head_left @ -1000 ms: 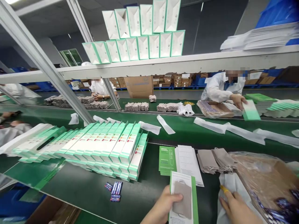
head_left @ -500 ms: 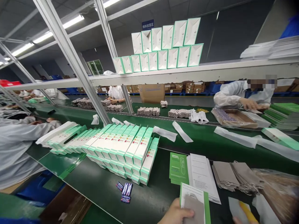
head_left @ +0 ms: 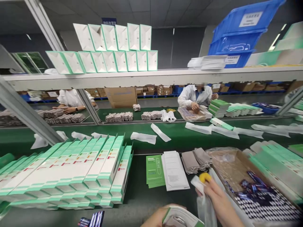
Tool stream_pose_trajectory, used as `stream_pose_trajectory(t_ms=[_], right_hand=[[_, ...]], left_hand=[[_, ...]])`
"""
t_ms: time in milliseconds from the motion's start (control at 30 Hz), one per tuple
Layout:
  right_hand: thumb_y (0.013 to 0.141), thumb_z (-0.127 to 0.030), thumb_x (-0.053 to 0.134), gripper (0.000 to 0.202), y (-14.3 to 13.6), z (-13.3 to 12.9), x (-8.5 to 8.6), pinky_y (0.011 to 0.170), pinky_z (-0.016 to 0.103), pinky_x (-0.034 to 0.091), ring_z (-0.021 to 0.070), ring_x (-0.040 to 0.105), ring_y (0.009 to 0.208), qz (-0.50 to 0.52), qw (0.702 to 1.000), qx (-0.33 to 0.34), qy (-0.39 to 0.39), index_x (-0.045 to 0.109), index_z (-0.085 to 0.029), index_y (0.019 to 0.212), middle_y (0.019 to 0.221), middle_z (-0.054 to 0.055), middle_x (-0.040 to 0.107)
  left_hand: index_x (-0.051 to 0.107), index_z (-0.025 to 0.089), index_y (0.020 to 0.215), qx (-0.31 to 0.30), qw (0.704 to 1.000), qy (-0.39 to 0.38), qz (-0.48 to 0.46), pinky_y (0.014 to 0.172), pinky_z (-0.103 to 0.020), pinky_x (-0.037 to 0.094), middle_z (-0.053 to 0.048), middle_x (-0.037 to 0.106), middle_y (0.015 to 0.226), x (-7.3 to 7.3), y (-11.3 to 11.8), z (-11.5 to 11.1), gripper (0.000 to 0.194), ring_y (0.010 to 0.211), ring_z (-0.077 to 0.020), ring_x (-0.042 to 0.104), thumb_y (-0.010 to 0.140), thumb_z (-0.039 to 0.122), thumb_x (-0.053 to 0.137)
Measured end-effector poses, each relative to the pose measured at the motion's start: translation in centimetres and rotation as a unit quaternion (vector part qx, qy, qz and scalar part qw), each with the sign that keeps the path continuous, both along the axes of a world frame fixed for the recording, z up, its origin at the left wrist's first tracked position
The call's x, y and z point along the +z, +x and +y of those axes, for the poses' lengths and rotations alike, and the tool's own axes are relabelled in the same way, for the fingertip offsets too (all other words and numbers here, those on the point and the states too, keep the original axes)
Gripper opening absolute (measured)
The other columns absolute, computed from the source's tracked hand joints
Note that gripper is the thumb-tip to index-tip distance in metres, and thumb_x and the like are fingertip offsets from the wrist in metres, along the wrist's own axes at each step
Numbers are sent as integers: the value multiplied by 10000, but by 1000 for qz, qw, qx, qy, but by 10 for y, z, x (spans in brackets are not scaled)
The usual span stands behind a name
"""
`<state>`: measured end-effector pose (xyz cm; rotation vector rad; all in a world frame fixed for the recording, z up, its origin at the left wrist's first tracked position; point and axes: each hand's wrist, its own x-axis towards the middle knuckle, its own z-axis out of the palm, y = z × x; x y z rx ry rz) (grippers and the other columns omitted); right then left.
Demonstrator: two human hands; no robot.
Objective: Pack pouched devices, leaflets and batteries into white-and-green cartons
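Observation:
At the bottom edge my left hand [head_left: 156, 217] is closed around a green-and-white booklet [head_left: 187, 214], partly cut off by the frame. In the earlier view a grey pouch lay on it. To its right my right hand [head_left: 216, 195], with yellow on a fingertip, pinches a whitish translucent plastic sleeve [head_left: 206, 209] that hangs down. Just beyond the hands lie green leaflets [head_left: 155, 170], white instruction sheets [head_left: 174, 170] and grey cloth pouches [head_left: 190, 161]. Blue batteries [head_left: 96, 218] rest on the dark table at lower left.
Stacked green-and-white boxes [head_left: 94, 170] fill the left. A carton [head_left: 233, 157] of batteries stands at right. Beyond runs a green conveyor [head_left: 123, 134] with white sleeves, under a shelf [head_left: 165, 74] bearing boxes and blue bins [head_left: 234, 37]. A co-worker [head_left: 187, 96] sits opposite.
The view has swung right, bringing the battery carton and blue bins into sight. My left hand still holds the booklet, now lower in view. My right hand has come more fully into view with the sleeve.

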<state>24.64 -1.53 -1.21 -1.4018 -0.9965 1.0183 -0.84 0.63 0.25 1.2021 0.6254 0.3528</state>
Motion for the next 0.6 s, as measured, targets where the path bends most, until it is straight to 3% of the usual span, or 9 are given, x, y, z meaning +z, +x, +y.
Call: stream_pose_trajectory(t_ms=[100, 167, 233, 333, 400, 500, 600], right_hand=[[767, -235, 538, 181, -25, 27, 41, 507, 208, 374, 125, 475, 519, 203, 978, 50, 18, 506, -232, 945, 572, -61, 491], [702, -158, 540, 234, -40, 44, 60, 501, 202, 328, 105, 427, 492, 294, 952, 67, 51, 481, -229, 916, 563, -71, 457], [681, -126, 532, 207, -51, 56, 71, 518, 213, 337, 95, 397, 483, 355, 929, 71, 79, 459, -222, 849, 553, -74, 416], [823, -271, 516, 73, -58, 62, 76, 569, 260, 404, 112, 418, 526, 388, 911, 102, 101, 465, -220, 831, 590, -50, 420], [853, -407, 570, 214, -58, 59, 76, 626, 287, 444, 131, 477, 613, 348, 920, 135, 122, 503, -224, 941, 708, -15, 511], [766, -320, 748, 483, -55, 54, 74, 659, 266, 452, 121, 525, 693, 248, 947, 174, 106, 483, -260, 1166, 930, 16, 612], [787, -239, 725, 345, -52, 54, 71, 580, 229, 431, 96, 527, 605, 281, 941, 189, 23, 542, -234, 1079, 812, 1, 632]], left_hand=[[688, 289, 1199, -63, 987, 146, -14, 1112, -438, 304, -56, 446, 1485, 34, 16, 6, 363, 1357, -348, 409, 846, 268, 606], [673, 295, 1220, -75, 981, 178, -33, 1108, -434, 316, -47, 452, 1476, 42, 27, 7, 420, 1340, -338, 433, 833, 180, 559], [656, 268, 1248, -87, 979, 173, -54, 1092, -412, 342, -65, 515, 1406, 41, 34, 6, 468, 1283, -329, 491, 811, 141, 550], [655, 230, 1252, -80, 985, 142, -62, 1083, -388, 354, -78, 549, 1335, 32, 37, 8, 455, 1239, -311, 518, 815, 148, 556], [651, 219, 1253, -80, 985, 144, -56, 1089, -395, 351, -78, 541, 1330, 26, 36, 10, 440, 1239, -301, 510, 825, 160, 564], [605, 250, 1301, -113, 975, 192, -19, 1109, -406, 334, -70, 522, 1335, 23, 32, 14, 507, 1267, -282, 481, 808, 131, 588], [539, 352, 1349, -133, 958, 250, 45, 1132, -404, 313, -27, 456, 1423, 25, 29, 16, 600, 1322, -264, 439, 808, 94, 563]])
